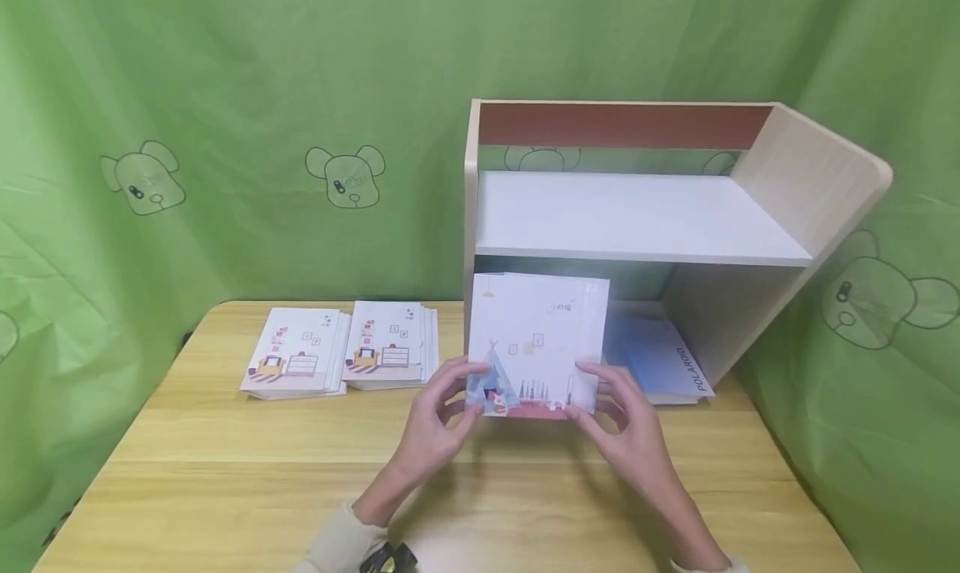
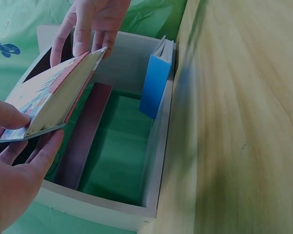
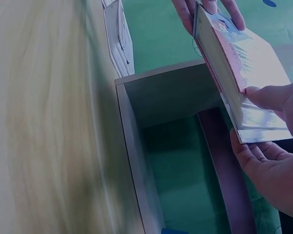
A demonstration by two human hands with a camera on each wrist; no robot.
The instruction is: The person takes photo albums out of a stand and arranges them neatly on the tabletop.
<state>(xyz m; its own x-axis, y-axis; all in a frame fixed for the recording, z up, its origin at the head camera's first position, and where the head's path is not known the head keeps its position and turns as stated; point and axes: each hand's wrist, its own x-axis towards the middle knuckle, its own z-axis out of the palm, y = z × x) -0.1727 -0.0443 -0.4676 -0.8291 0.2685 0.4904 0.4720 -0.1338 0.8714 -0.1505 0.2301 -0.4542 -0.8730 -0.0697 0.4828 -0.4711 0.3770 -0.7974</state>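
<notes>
A thick white book [image 1: 536, 331] with a blue tent drawing on its cover is held up in front of the shelf, tilted. My left hand [image 1: 438, 415] pinches its left edge, thumb on the cover and fingers beneath. On the opposite edge, my right hand [image 1: 622, 419] grips it the same way. Both wrist views show the book [image 2: 53, 95] off the table, its page block facing the cameras. In the right wrist view the right hand's thumb presses on the cover of the book [image 3: 249, 73].
A two-tier wooden shelf unit [image 1: 645, 215] stands at the back right of the table [image 1: 300, 473]. On its lower level lies a blue book [image 1: 652, 356] marked POLAROID. Two stacks of white illustrated books, a left stack [image 1: 292, 352] and a right stack [image 1: 386, 344], lie at the back left.
</notes>
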